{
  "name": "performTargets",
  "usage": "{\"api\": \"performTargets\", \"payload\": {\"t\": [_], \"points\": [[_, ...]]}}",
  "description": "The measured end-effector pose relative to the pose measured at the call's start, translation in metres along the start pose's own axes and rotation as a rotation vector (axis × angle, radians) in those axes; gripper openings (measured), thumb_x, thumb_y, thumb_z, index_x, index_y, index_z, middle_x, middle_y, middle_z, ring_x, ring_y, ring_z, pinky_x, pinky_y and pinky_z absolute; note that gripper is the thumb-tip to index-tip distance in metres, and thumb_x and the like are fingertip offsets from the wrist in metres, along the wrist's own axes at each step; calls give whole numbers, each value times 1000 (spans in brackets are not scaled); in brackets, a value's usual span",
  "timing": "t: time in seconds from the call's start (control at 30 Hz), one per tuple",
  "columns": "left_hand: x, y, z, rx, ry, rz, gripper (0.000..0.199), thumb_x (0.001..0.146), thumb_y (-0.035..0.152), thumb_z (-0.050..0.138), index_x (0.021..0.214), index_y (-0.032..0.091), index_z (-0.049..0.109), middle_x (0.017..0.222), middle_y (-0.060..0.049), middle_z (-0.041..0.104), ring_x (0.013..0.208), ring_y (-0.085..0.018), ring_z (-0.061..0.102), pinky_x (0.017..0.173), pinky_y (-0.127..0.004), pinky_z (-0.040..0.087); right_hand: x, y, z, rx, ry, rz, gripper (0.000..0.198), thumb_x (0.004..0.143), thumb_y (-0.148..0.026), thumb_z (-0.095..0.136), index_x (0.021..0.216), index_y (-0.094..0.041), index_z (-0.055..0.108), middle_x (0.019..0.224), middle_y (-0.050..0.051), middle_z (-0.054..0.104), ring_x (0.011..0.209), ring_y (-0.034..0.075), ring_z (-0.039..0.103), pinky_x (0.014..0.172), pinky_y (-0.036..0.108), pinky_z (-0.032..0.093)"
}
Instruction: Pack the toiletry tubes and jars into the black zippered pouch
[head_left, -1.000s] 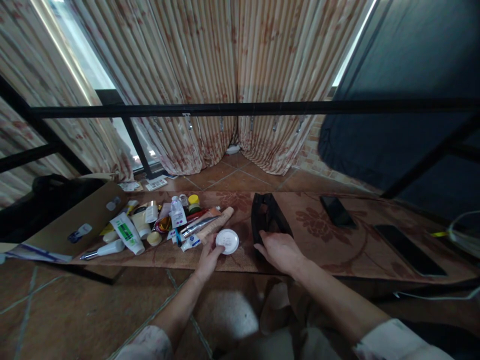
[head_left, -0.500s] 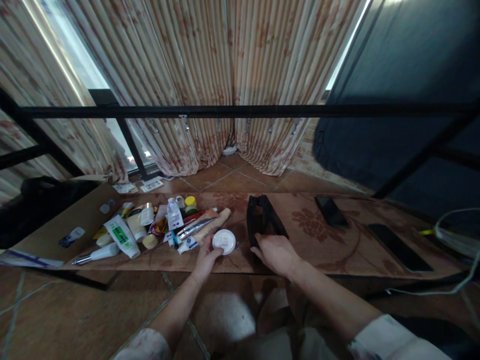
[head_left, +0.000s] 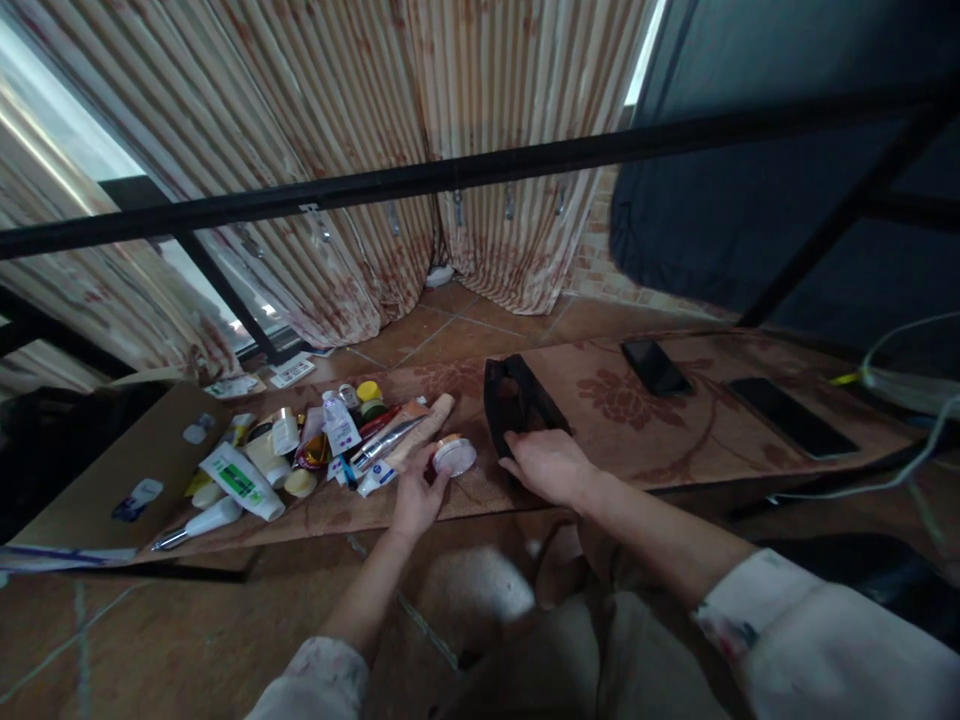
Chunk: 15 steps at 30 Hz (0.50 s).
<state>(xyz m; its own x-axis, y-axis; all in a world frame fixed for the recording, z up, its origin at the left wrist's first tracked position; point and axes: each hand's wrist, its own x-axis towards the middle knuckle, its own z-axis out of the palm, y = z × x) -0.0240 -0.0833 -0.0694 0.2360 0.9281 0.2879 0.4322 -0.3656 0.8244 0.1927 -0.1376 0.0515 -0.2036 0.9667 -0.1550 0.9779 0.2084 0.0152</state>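
My left hand [head_left: 418,497] grips a small round white-topped jar [head_left: 455,458] by its left side, with thumb and fingers around its edge. The jar is tilted, and an orange-tinted rim shows along its far side. Just to its right, a black fabric pouch [head_left: 541,398] lies on the cloth with its mouth held wide. My right hand [head_left: 551,466] has hold of the pouch's near edge; some of its fingers are hidden. Left of the jar is a pile of cosmetics, among them a beige tube [head_left: 429,430] and a white-and-green tube [head_left: 241,482].
A cardboard box [head_left: 97,480] holding something black stands at the left end of the cloth-covered bench [head_left: 480,505]. Two dark phones, one smaller [head_left: 655,367] and one larger [head_left: 791,415], lie to the right. A black rail [head_left: 420,180] crosses behind, before curtains. A white cable [head_left: 862,488] hangs at right.
The jar has tipped in my left hand, so its rim now shows instead of its flat top. My right hand stays on the pouch. The whole view has tilted and shifted.
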Motion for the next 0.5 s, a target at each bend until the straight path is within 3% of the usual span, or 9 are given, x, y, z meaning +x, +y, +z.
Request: {"api": "performTargets", "payload": {"t": [0.5], "points": [[2,1,2,35,-23,-6,46,86,36,51,129,20,46,129,-9,54,121,-24,48,104,-43,35,2,7,4,17,42,1,34,93,-40,36,104,-15,56,88,14,69,83,24,67,67,30,46]]}}
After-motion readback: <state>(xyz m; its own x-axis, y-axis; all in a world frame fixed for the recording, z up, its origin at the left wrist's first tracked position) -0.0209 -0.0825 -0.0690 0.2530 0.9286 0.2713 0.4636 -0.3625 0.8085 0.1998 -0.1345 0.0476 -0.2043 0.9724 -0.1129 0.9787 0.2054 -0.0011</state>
